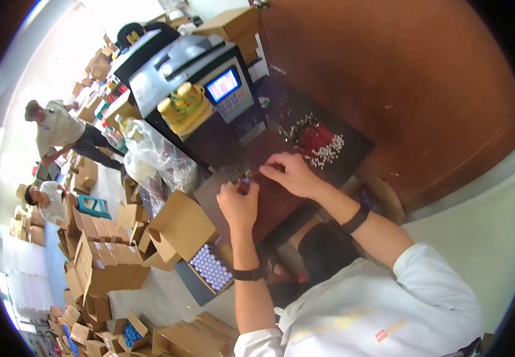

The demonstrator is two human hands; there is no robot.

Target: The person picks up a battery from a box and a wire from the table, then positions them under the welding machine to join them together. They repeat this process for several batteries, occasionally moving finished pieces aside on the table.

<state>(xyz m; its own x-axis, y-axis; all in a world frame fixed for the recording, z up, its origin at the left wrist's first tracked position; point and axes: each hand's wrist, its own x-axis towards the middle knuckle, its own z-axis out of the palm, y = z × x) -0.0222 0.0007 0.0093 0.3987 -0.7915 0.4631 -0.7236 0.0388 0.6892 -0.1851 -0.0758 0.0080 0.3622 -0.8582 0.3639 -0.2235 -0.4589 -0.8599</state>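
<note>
A lilac piece point(246, 180) by the left hand point(238, 205) is too small to identify; the lower edge crops the white T-shirt point(358, 309).

A lit blue screen point(222, 87) near the upper edge of the machine's front panel point(242, 100) shows large pale characters, with small markings below it too blurred to read. The wearer's white shirt point(352, 297) carries faint yellow lettering and an orange-red mark; a dark cap point(128, 30) bears a yellow emblem.
</note>
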